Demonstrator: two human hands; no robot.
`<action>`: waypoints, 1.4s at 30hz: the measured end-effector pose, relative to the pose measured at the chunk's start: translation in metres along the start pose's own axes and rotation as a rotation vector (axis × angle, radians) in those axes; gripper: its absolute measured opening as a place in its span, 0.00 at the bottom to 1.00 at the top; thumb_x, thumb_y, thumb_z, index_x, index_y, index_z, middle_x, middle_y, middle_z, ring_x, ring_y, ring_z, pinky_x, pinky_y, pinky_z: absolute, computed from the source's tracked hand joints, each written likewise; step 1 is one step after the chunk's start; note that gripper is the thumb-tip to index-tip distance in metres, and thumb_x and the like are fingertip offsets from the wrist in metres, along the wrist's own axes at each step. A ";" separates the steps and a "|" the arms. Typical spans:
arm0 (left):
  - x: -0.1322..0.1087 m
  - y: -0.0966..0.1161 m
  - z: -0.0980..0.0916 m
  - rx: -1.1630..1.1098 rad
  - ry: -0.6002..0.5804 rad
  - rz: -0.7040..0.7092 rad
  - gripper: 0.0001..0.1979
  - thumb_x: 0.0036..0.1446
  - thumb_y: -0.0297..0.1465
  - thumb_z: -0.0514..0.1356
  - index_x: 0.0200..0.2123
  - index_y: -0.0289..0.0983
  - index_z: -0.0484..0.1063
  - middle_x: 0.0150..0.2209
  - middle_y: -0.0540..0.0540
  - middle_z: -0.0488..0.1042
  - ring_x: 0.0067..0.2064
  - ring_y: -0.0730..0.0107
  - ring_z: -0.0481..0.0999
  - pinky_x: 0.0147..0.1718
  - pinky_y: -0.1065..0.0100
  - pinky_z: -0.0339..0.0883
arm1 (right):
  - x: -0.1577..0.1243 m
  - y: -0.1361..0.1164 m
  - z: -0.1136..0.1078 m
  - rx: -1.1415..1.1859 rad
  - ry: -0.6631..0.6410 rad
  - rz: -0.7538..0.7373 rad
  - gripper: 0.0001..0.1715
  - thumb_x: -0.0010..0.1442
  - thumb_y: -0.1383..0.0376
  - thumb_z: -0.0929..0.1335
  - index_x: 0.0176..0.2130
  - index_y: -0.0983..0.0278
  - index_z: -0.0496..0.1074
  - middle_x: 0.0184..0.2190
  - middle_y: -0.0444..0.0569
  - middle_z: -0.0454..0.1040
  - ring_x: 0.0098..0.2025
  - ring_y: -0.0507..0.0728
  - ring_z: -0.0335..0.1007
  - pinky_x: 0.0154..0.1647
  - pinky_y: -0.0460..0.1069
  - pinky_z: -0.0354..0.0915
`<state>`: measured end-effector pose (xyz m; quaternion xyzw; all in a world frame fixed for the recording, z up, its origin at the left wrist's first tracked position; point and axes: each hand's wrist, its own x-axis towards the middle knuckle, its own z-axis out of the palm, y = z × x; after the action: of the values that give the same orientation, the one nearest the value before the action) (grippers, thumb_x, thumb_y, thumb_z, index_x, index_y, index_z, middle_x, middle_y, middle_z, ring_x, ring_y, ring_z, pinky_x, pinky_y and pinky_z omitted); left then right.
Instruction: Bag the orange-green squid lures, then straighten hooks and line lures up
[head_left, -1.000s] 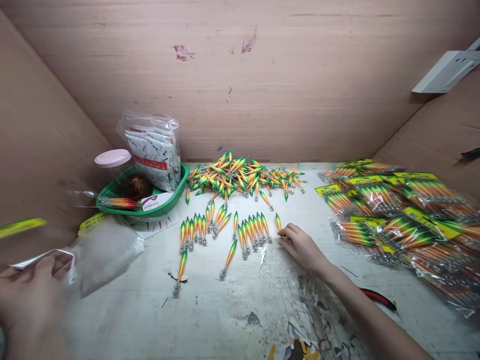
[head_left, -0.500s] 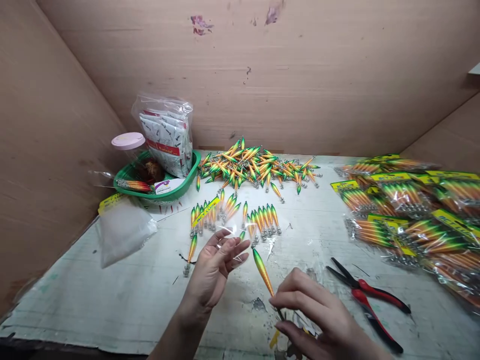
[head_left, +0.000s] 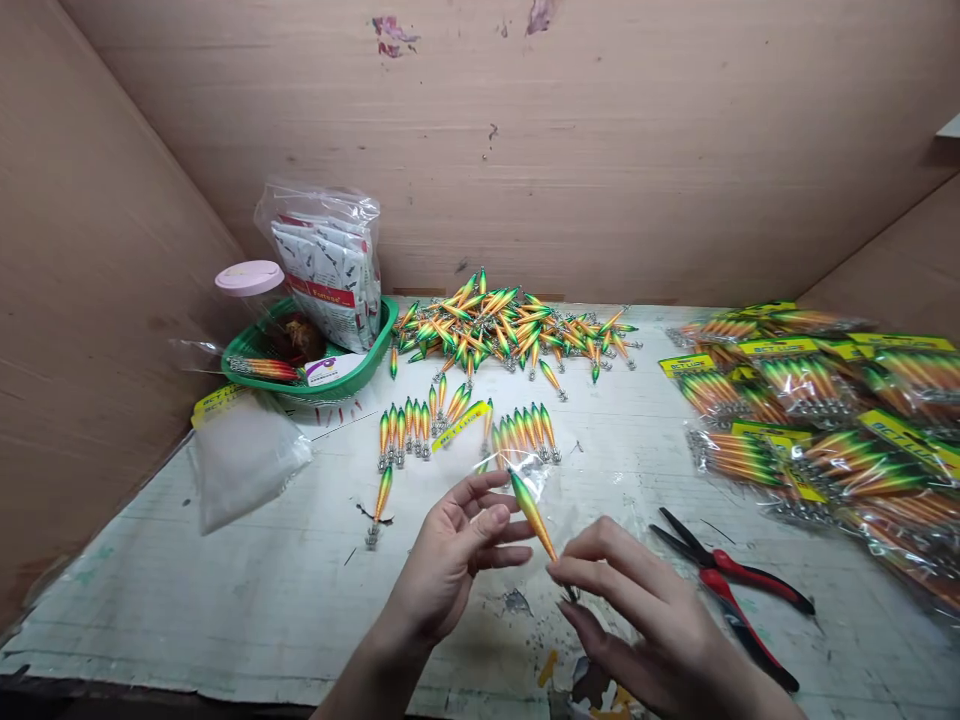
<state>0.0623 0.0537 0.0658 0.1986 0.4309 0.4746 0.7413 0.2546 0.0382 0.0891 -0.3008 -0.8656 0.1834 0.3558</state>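
My right hand (head_left: pixel 645 610) pinches a green, yellow and orange fishing lure (head_left: pixel 535 518) near its hooked end, the green tip pointing up and left. My left hand (head_left: pixel 465 560) is closed on a clear plastic bag (head_left: pixel 459 455) with a yellow BCT LURE strip (head_left: pixel 457 428). The lure's tip is at the near part of the bag, beside my left fingertips; whether it is inside the film I cannot tell. Behind the bag, a row of lures (head_left: pixel 409 425) and a second group (head_left: pixel 532 430) lie on the table, partly seen through the film.
A heap of lures (head_left: pixel 495 325) lies at the back. Packed lure bags (head_left: pixel 870 465) cover the right side. Red and black pliers (head_left: pixel 720 575) lie near my right hand. At left are a green basket (head_left: pixel 367 375) and flat plastic bags (head_left: pixel 247 460).
My left hand has moved right with the bag, towards the lure. My right hand has lifted the lure slightly up and right, so its tip now meets the bag near my left fingers.
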 end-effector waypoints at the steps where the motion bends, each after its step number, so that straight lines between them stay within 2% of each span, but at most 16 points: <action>1: -0.002 0.000 0.002 0.010 -0.035 -0.006 0.21 0.46 0.31 0.70 0.44 0.36 0.72 0.43 0.42 0.77 0.37 0.59 0.81 0.32 0.66 0.75 | 0.001 0.002 0.004 -0.046 0.022 -0.019 0.18 0.57 0.78 0.64 0.47 0.66 0.69 0.33 0.52 0.73 0.33 0.54 0.68 0.30 0.48 0.68; 4: -0.006 -0.002 0.005 -0.061 -0.116 -0.022 0.20 0.53 0.38 0.65 0.47 0.35 0.72 0.48 0.38 0.76 0.38 0.59 0.80 0.38 0.62 0.74 | 0.001 0.006 0.014 -0.180 0.050 -0.081 0.21 0.57 0.79 0.64 0.50 0.68 0.69 0.38 0.56 0.75 0.37 0.57 0.69 0.34 0.52 0.69; 7: -0.005 -0.004 0.007 -0.185 -0.143 -0.030 0.23 0.59 0.44 0.57 0.48 0.32 0.73 0.44 0.34 0.78 0.41 0.59 0.79 0.42 0.62 0.72 | -0.001 0.007 0.023 -0.244 0.079 -0.094 0.23 0.59 0.77 0.65 0.54 0.69 0.67 0.44 0.58 0.76 0.44 0.60 0.69 0.41 0.56 0.69; 11: -0.003 -0.015 0.013 -0.239 -0.145 -0.001 0.20 0.58 0.41 0.59 0.45 0.31 0.74 0.42 0.35 0.79 0.43 0.58 0.78 0.43 0.61 0.70 | 0.002 0.007 0.033 -0.195 0.262 0.001 0.22 0.59 0.78 0.66 0.52 0.65 0.68 0.47 0.55 0.77 0.44 0.58 0.68 0.42 0.54 0.70; 14: -0.004 -0.026 0.019 -0.300 -0.150 -0.007 0.19 0.56 0.40 0.61 0.46 0.33 0.74 0.44 0.37 0.79 0.44 0.56 0.78 0.45 0.58 0.69 | 0.006 0.005 0.037 -0.240 0.317 0.040 0.19 0.60 0.77 0.65 0.49 0.64 0.71 0.47 0.54 0.77 0.44 0.59 0.68 0.42 0.55 0.68; 18: 0.000 -0.034 0.020 -0.460 -0.191 -0.082 0.24 0.57 0.46 0.59 0.46 0.30 0.75 0.46 0.37 0.77 0.49 0.56 0.76 0.49 0.61 0.68 | 0.009 0.000 0.032 -0.331 0.242 -0.005 0.19 0.62 0.74 0.63 0.50 0.62 0.73 0.47 0.52 0.77 0.48 0.61 0.66 0.45 0.56 0.63; 21: 0.004 -0.033 0.015 -0.534 -0.139 -0.130 0.20 0.60 0.42 0.56 0.42 0.29 0.76 0.42 0.38 0.78 0.45 0.62 0.78 0.46 0.67 0.70 | 0.007 0.000 0.016 -0.173 0.123 -0.032 0.18 0.63 0.72 0.63 0.51 0.62 0.72 0.47 0.51 0.76 0.50 0.60 0.66 0.48 0.55 0.64; 22: 0.005 -0.031 0.014 -0.536 -0.105 -0.127 0.17 0.61 0.39 0.56 0.43 0.30 0.75 0.41 0.38 0.79 0.43 0.63 0.79 0.43 0.67 0.72 | 0.005 0.003 0.009 -0.105 0.139 0.000 0.18 0.63 0.72 0.63 0.50 0.61 0.71 0.46 0.52 0.76 0.50 0.60 0.66 0.48 0.55 0.65; 24: 0.005 -0.028 0.010 -0.512 -0.056 -0.104 0.17 0.62 0.34 0.55 0.51 0.33 0.71 0.39 0.40 0.80 0.40 0.64 0.80 0.41 0.65 0.73 | 0.002 0.018 -0.002 -0.053 0.251 0.129 0.16 0.62 0.72 0.64 0.49 0.61 0.70 0.44 0.53 0.74 0.48 0.59 0.67 0.46 0.55 0.67; 26: 0.003 -0.025 0.005 -0.479 -0.052 -0.063 0.23 0.61 0.30 0.56 0.60 0.39 0.62 0.43 0.41 0.79 0.42 0.63 0.80 0.41 0.63 0.74 | -0.001 0.042 -0.008 -0.118 0.294 0.252 0.13 0.61 0.71 0.66 0.46 0.61 0.70 0.40 0.52 0.72 0.44 0.59 0.69 0.43 0.54 0.67; 27: 0.002 -0.024 0.003 -0.468 -0.066 -0.039 0.26 0.61 0.29 0.56 0.62 0.43 0.59 0.48 0.42 0.77 0.44 0.62 0.79 0.42 0.63 0.74 | -0.002 0.057 -0.007 -0.163 0.255 0.291 0.11 0.61 0.70 0.66 0.45 0.61 0.70 0.38 0.51 0.72 0.41 0.58 0.70 0.41 0.53 0.68; 29: 0.001 -0.023 -0.001 -0.476 -0.123 0.004 0.29 0.59 0.25 0.57 0.62 0.48 0.57 0.57 0.45 0.71 0.51 0.61 0.76 0.45 0.63 0.73 | -0.002 0.087 0.000 -0.212 0.071 0.333 0.10 0.60 0.69 0.66 0.44 0.62 0.70 0.37 0.51 0.71 0.39 0.57 0.70 0.38 0.52 0.69; 32: 0.003 -0.024 -0.005 -0.556 -0.194 0.041 0.23 0.60 0.26 0.55 0.58 0.46 0.63 0.62 0.47 0.64 0.59 0.58 0.68 0.52 0.59 0.68 | 0.000 0.119 0.019 -0.219 -0.089 0.364 0.12 0.58 0.72 0.65 0.43 0.64 0.69 0.38 0.52 0.70 0.39 0.58 0.71 0.38 0.52 0.70; 34: 0.006 -0.024 -0.005 -0.623 -0.173 0.031 0.20 0.63 0.30 0.52 0.58 0.43 0.64 0.61 0.44 0.66 0.60 0.58 0.66 0.56 0.55 0.63 | 0.003 0.130 0.030 -0.226 -0.092 0.372 0.12 0.57 0.73 0.64 0.42 0.64 0.68 0.37 0.52 0.70 0.39 0.58 0.70 0.38 0.53 0.70; 37: 0.009 -0.020 -0.003 -0.717 -0.046 -0.037 0.22 0.66 0.33 0.48 0.62 0.37 0.58 0.56 0.41 0.71 0.58 0.59 0.69 0.59 0.54 0.60 | 0.007 0.135 0.038 -0.222 -0.074 0.386 0.08 0.58 0.72 0.63 0.39 0.64 0.67 0.36 0.51 0.69 0.36 0.57 0.69 0.35 0.52 0.69; 42: 0.011 -0.010 0.002 -0.774 0.145 -0.063 0.22 0.66 0.26 0.47 0.63 0.34 0.56 0.50 0.43 0.76 0.52 0.63 0.75 0.58 0.55 0.62 | 0.001 0.139 0.030 -0.193 -0.025 0.416 0.01 0.59 0.68 0.63 0.33 0.62 0.63 0.30 0.47 0.66 0.29 0.54 0.66 0.28 0.49 0.66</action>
<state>0.0712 0.0586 0.0545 -0.1430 0.2774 0.5919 0.7431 0.2866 0.1403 -0.0043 -0.5031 -0.8027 0.1730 0.2694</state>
